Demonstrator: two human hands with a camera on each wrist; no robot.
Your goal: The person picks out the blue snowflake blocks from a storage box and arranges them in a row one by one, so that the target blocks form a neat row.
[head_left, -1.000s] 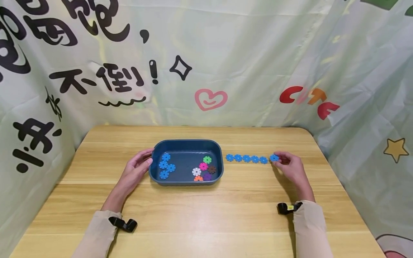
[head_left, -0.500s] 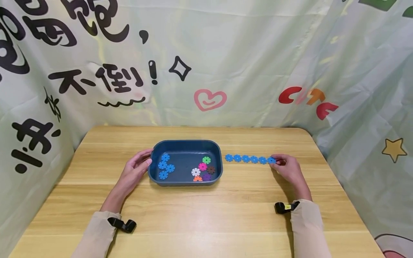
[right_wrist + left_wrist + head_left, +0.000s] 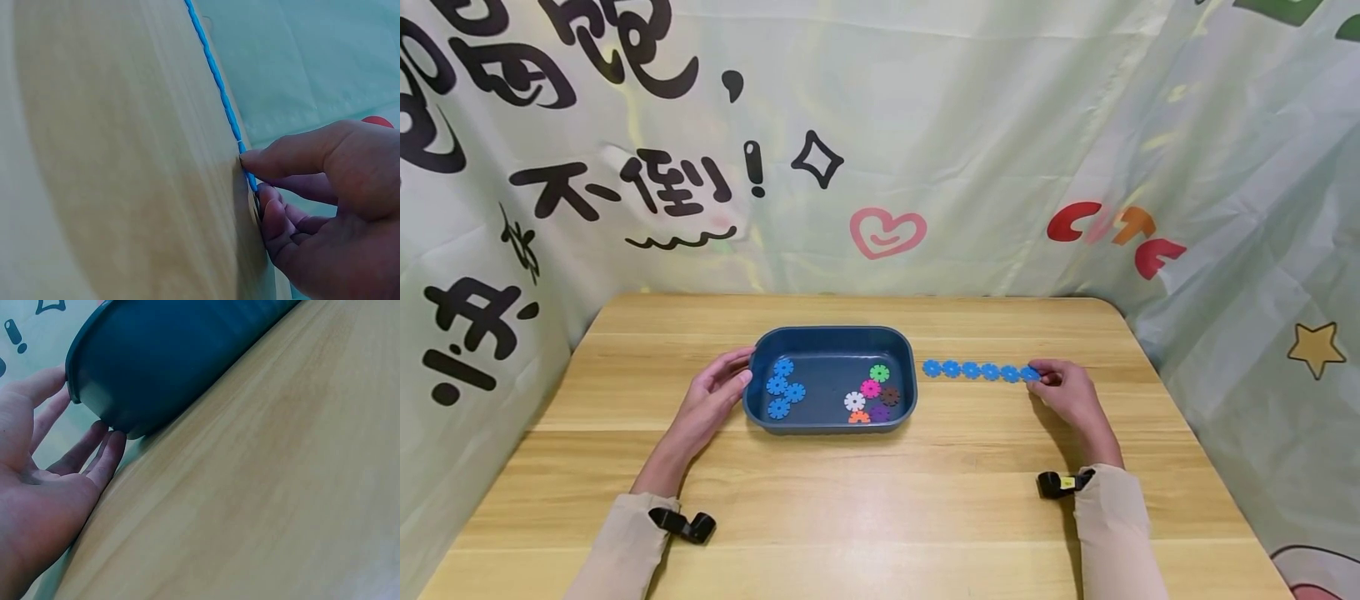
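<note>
In the head view, several blue notched plastic discs (image 3: 971, 370) lie in a row to the right of a dark blue tray (image 3: 829, 423). At the row's right end my right hand (image 3: 1070, 396) pinches the last blue disc (image 3: 1030, 374), which meets its neighbour. From the right wrist view, the row is seen edge-on as a thin blue line (image 3: 219, 78), its near end between thumb and fingers. My left hand (image 3: 710, 400) rests against the tray's left end. Its fairly straight fingers (image 3: 81, 447) touch the rim and outer wall in the left wrist view.
Inside the tray, a few blue discs (image 3: 778, 408) lie at the left. White (image 3: 854, 401), green (image 3: 879, 373), pink, brown, purple and orange ones sit at the right. A printed cloth (image 3: 985, 167) hangs behind the wooden table (image 3: 880, 508).
My right hand has moved left, bringing its blue disc from a gap away up to the end of the row. My left hand stays at the tray.
</note>
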